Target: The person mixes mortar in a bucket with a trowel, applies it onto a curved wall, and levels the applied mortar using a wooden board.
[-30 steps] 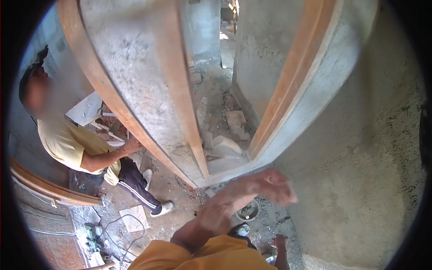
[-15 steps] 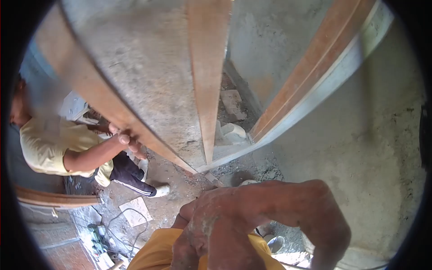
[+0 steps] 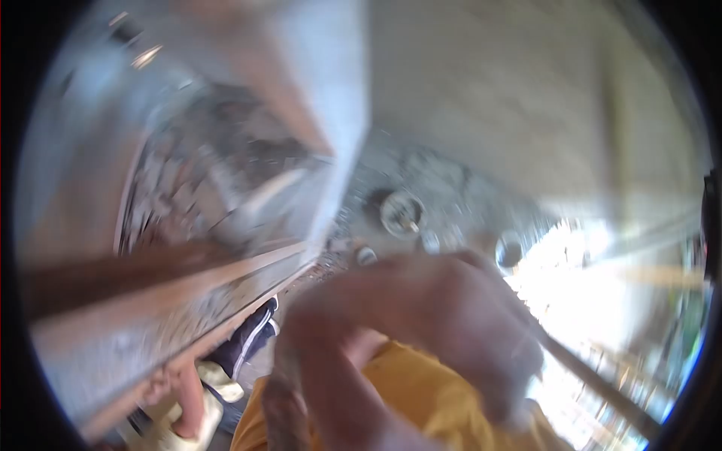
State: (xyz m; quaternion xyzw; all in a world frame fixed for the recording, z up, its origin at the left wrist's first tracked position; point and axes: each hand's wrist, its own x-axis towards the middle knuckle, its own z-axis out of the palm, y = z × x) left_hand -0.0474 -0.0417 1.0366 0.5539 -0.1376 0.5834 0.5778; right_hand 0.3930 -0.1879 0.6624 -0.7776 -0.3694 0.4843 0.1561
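Observation:
My bare arms (image 3: 398,293) are bent and folded close together in front of the yellow garment (image 3: 421,383) that I wear. Motion smears both of them. My left hand and my right hand cannot be told apart from the arms, and their fingers do not show clearly. No held object can be made out. A tall door frame (image 3: 342,98) with wooden edges stands ahead to the left, apart from my arms.
A co-worker's hand (image 3: 162,383) touches the wooden edge (image 3: 128,406) at lower left. A round bucket (image 3: 402,214) and a smaller container (image 3: 509,248) stand on the rough floor. Rubble (image 3: 180,180) lies beyond the frame. A long bar (image 3: 602,387) slants through bright light at right.
My view has swung to the right, so the frame and the co-worker now sit further left and lower. The buckets and the bright opening have come into view.

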